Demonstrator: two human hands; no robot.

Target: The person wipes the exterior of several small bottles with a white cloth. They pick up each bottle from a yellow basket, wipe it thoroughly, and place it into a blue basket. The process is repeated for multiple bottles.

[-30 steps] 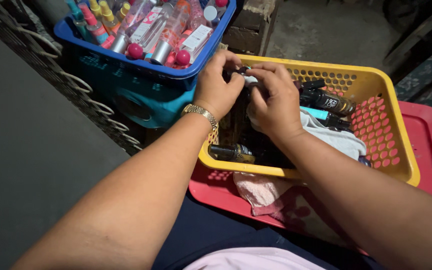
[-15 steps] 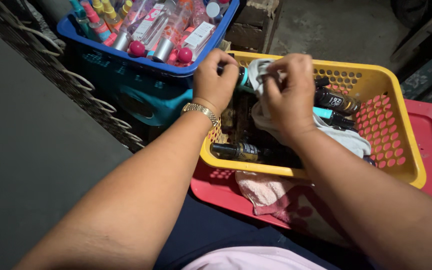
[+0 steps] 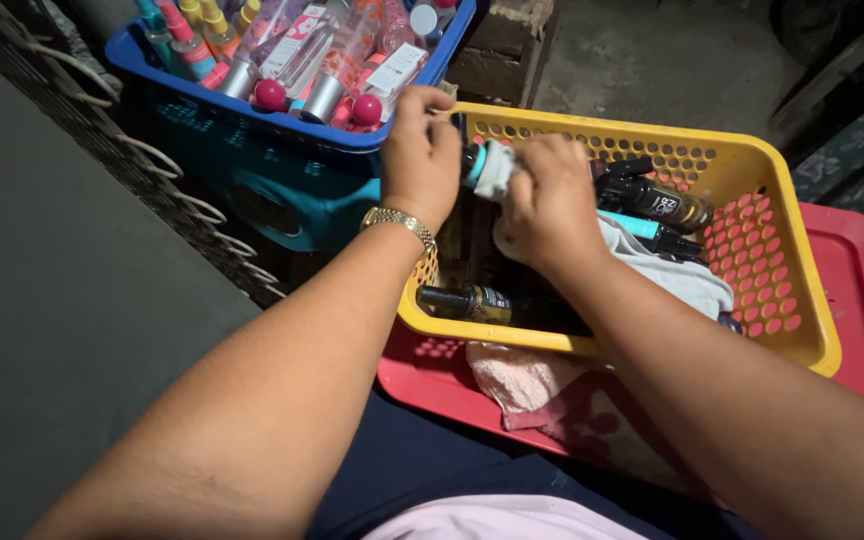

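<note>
Both hands have risen slightly. My left hand (image 3: 420,150) grips the bottle (image 3: 474,160), long axis pointing right; my right hand (image 3: 550,200) clasps a cloth (image 3: 497,170) over its end.

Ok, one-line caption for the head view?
Left hand holds a dark bottle over the yellow basket while right hand wipes it with a cloth.

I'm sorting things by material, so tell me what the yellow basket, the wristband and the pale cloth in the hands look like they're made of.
The yellow basket looks like moulded plastic: smooth, slightly glossy, with regular punched holes. The wristband on the left hand looks like gold-toned metal links, shiny; plating or solid can't be told. The pale cloth under the right hand appears to be soft woven fabric, matte and creased.
</note>
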